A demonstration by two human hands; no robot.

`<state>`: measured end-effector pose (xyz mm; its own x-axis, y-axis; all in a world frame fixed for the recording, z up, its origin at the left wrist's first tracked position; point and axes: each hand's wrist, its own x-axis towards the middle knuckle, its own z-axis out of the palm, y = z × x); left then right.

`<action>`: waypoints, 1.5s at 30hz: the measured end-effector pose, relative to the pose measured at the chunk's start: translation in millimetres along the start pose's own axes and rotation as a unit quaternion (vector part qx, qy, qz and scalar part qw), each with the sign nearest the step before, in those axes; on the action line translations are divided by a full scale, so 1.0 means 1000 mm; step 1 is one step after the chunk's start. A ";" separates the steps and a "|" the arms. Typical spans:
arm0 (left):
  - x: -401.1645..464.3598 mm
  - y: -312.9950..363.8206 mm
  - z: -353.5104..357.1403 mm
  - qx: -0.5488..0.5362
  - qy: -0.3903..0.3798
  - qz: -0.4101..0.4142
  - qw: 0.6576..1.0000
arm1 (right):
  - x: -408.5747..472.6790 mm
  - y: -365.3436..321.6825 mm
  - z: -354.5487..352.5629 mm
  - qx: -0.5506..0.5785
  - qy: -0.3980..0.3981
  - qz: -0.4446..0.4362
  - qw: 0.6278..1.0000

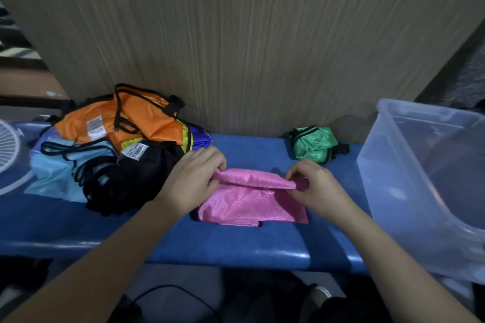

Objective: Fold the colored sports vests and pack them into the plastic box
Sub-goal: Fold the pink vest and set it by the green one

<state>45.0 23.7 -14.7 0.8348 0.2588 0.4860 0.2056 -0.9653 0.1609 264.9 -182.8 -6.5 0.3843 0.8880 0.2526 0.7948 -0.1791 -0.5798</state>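
Note:
A pink vest (249, 202) lies partly folded on the blue table (236, 241) in front of me. My left hand (194, 178) pinches its far left corner and my right hand (317, 186) pinches its far right corner, the far edge raised and turned toward me. A folded green vest (313, 145) sits at the back, against the wooden panel. To the left lies a heap of unfolded vests: orange (147, 118) on top, light blue (55, 168), black (136, 178), with yellow and dark blue showing. The clear plastic box (393, 165) stands at the right, empty as far as I can see.
A wood-grain panel (249, 47) rises right behind the table. A white fan grille (8, 144) pokes in at the far left edge. Below the table's front edge the floor is dark, with a black cable (168, 288) on it.

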 end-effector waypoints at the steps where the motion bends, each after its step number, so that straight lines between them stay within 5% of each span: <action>1: -0.004 0.003 -0.003 0.000 -0.001 0.010 1.000 | -0.005 -0.001 -0.001 0.005 -0.003 -0.005 1.000; 24: -0.055 0.027 -0.010 0.001 -0.129 0.081 0.988 | -0.036 0.013 0.002 -0.116 -0.151 -0.028 0.981; 28: -0.063 0.033 -0.016 -0.034 -0.080 0.081 0.993 | -0.039 0.002 -0.003 -0.164 -0.162 -0.023 0.973; 35: -0.043 0.051 -0.013 -0.019 0.037 0.018 0.999 | -0.030 -0.018 0.020 -0.183 -0.015 -0.049 0.982; 38: -0.033 0.049 -0.004 -0.016 -0.032 -0.052 0.998 | -0.030 -0.020 0.035 -0.143 -0.056 -0.021 0.988; 45: -0.061 0.034 0.028 0.021 -0.184 -0.068 0.980 | -0.037 -0.007 0.052 -0.204 -0.120 -0.043 0.971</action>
<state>15.5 -26.3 -62.6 0.9240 0.3635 0.1185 0.3428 -0.9250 0.1641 220.7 -192.9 -51.8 0.2271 0.9714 0.0697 0.9577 -0.2098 -0.1968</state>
